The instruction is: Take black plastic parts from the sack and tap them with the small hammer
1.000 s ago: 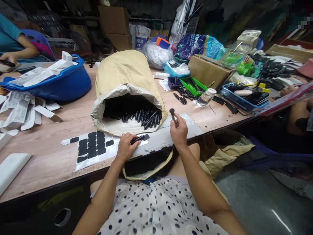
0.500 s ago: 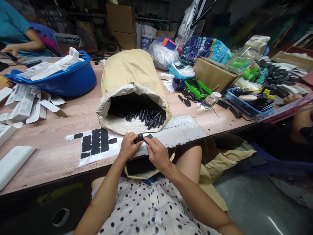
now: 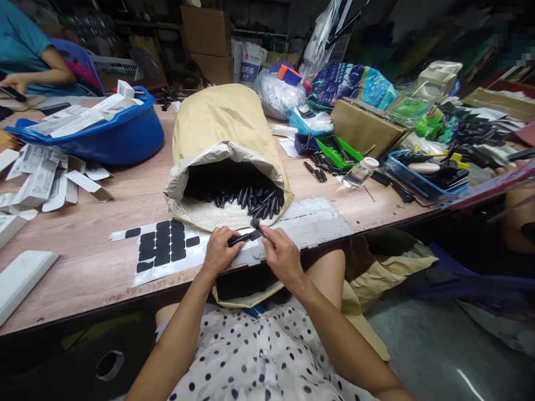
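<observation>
Near the table's front edge my left hand (image 3: pixel 221 248) is closed around a slim black tube (image 3: pixel 239 239) that points right. My right hand (image 3: pixel 281 253) pinches a dark rod with a round black head (image 3: pixel 255 223), held just right of the tube's end. Behind both hands lies a tan sack (image 3: pixel 221 120), its open mouth facing me, with several black pen-like parts (image 3: pixel 267 203) inside. A white sheet of black rounded stickers (image 3: pixel 163 243) lies left of my left hand. A grey board (image 3: pixel 311 223) is under and right of the hands.
At the left are a blue basin (image 3: pixel 125 136) of white boxes, more loose boxes and a white case (image 3: pixel 25 281). To the right stand a green tray (image 3: pixel 339 151), a clear bottle (image 3: pixel 360 172) and a blue basket (image 3: pixel 426 181). Another person's arm (image 3: pixel 56 69) shows at upper left.
My right hand has moved right with the round-headed rod, away from my left hand. The black tube in my left hand now shows more of its length.
</observation>
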`<control>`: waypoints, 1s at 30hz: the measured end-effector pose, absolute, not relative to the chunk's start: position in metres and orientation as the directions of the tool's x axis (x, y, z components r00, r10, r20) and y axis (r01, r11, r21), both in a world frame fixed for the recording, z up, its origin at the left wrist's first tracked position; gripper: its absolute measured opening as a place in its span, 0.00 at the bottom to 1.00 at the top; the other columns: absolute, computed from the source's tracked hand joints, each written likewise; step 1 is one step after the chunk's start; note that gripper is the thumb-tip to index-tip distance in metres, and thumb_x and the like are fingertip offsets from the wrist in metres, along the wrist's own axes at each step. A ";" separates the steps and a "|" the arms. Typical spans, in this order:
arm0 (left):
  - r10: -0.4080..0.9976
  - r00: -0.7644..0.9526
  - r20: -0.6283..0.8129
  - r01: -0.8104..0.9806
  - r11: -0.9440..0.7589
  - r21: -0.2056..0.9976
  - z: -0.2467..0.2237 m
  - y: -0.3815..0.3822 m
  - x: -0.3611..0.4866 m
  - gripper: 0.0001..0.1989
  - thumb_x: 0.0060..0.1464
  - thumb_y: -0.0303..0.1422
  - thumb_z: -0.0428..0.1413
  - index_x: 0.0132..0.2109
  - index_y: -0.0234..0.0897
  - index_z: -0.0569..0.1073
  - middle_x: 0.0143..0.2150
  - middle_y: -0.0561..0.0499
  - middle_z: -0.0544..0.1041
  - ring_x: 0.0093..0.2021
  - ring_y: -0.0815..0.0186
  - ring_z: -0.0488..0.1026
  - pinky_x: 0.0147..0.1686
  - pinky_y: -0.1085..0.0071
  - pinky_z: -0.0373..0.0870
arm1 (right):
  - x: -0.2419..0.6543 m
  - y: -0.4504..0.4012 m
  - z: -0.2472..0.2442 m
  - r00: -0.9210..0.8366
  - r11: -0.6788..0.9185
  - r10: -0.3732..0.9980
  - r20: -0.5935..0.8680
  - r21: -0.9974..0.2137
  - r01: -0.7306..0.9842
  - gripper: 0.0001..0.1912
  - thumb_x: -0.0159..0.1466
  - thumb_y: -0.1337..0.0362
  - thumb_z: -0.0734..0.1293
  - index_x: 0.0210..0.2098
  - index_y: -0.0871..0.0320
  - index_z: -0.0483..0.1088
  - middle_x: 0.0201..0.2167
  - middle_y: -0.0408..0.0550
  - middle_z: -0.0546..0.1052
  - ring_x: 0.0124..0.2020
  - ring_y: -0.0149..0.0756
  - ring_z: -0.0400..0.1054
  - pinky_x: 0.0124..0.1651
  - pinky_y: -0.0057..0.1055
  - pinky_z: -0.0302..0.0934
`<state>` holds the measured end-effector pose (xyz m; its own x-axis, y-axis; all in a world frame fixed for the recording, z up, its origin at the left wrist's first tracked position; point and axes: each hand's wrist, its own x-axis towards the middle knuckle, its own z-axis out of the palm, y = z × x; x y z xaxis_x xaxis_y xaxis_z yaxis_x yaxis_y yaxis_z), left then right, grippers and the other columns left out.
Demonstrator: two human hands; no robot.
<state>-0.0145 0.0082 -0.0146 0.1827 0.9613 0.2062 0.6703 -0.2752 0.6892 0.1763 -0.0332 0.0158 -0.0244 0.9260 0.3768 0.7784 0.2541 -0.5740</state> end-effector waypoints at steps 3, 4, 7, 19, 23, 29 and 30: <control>0.956 0.179 0.231 0.701 -0.289 0.652 -0.014 0.007 -0.013 0.04 0.50 0.32 0.62 0.36 0.40 0.77 0.34 0.51 0.76 0.40 0.59 0.71 0.42 0.63 0.68 | 0.207 -0.009 0.023 0.123 0.120 0.920 0.371 -0.568 0.814 0.22 0.69 0.67 0.58 0.58 0.51 0.73 0.38 0.48 0.75 0.36 0.36 0.69 0.38 0.29 0.66; 0.953 0.182 0.241 0.711 -0.297 0.637 -0.014 0.007 -0.012 0.05 0.50 0.33 0.62 0.37 0.40 0.76 0.35 0.51 0.76 0.39 0.59 0.71 0.41 0.63 0.68 | 0.219 0.003 0.024 0.195 0.030 0.915 0.353 -0.542 0.840 0.23 0.68 0.68 0.58 0.59 0.50 0.72 0.37 0.48 0.74 0.34 0.36 0.68 0.36 0.30 0.65; 0.942 0.199 0.271 0.730 -0.327 0.600 -0.016 0.007 -0.012 0.05 0.52 0.34 0.62 0.38 0.41 0.76 0.34 0.51 0.76 0.39 0.59 0.70 0.40 0.63 0.69 | 0.254 0.038 0.023 0.380 -0.228 0.876 0.298 -0.438 0.870 0.25 0.65 0.72 0.58 0.58 0.52 0.74 0.38 0.50 0.72 0.36 0.38 0.66 0.36 0.31 0.60; 0.814 0.449 0.369 0.509 -0.573 0.643 -0.004 -0.028 -0.012 0.11 0.65 0.37 0.50 0.45 0.38 0.74 0.37 0.47 0.78 0.37 0.62 0.74 0.39 0.67 0.71 | 0.265 0.071 -0.011 0.346 -0.317 0.885 0.313 -0.141 0.938 0.23 0.65 0.70 0.58 0.57 0.57 0.73 0.42 0.59 0.70 0.44 0.46 0.62 0.40 0.36 0.55; 0.759 0.647 0.075 0.504 -0.499 0.705 -0.011 -0.071 -0.004 0.13 0.67 0.38 0.47 0.48 0.40 0.74 0.38 0.49 0.79 0.36 0.64 0.77 0.39 0.70 0.72 | 0.265 0.072 -0.012 0.346 -0.324 0.885 0.311 -0.121 0.938 0.23 0.65 0.69 0.58 0.58 0.57 0.72 0.43 0.59 0.70 0.43 0.46 0.62 0.41 0.36 0.55; 0.766 0.293 -0.572 0.937 -0.113 0.330 -0.029 -0.078 0.007 0.11 0.64 0.33 0.50 0.47 0.39 0.76 0.46 0.41 0.81 0.48 0.52 0.79 0.46 0.62 0.72 | 0.263 0.071 -0.012 0.339 -0.322 0.883 0.324 -0.107 0.941 0.23 0.65 0.69 0.58 0.58 0.59 0.71 0.43 0.59 0.70 0.45 0.47 0.62 0.41 0.37 0.55; 0.757 0.241 -0.607 0.955 -0.074 0.286 -0.031 -0.075 0.007 0.12 0.64 0.33 0.50 0.48 0.39 0.76 0.47 0.39 0.81 0.50 0.51 0.79 0.47 0.61 0.72 | 0.263 0.071 -0.012 0.338 -0.322 0.885 0.321 -0.105 0.941 0.23 0.65 0.69 0.58 0.58 0.59 0.71 0.43 0.59 0.70 0.45 0.47 0.62 0.41 0.37 0.54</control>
<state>0.0074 -0.0753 -0.0307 0.2409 0.7572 -0.6071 0.9552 -0.0742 0.2864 0.2634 0.0712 -0.0118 0.3383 0.8847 0.3207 0.9410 -0.3219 -0.1047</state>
